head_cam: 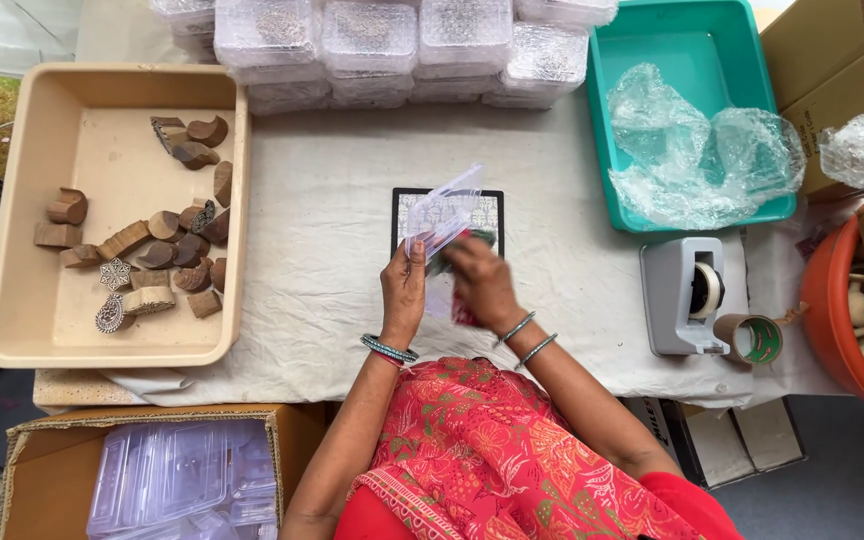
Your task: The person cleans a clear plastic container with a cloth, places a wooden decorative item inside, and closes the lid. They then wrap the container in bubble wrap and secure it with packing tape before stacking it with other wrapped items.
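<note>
My left hand (pixel 404 290) pinches the lower edge of a small clear plastic bag (pixel 444 208) and holds it up over the white cloth. My right hand (pixel 480 280) is beside it, blurred, fingers at the bag's mouth around something red and green that I cannot make out. Under the bag lies a flat black-framed patterned card (pixel 492 205) on the cloth. Both wrists carry bangles.
A beige tray (pixel 12 200) at left holds several carved wooden blocks (pixel 167 250). Stacked clear boxes (pixel 372 45) line the back. A teal tub (pixel 752 90) holds crumpled plastic. A grey tape dispenser (pixel 684 295) and tape roll (pixel 754 338) sit right. A cardboard box (pixel 42 450) of clear lids is below left.
</note>
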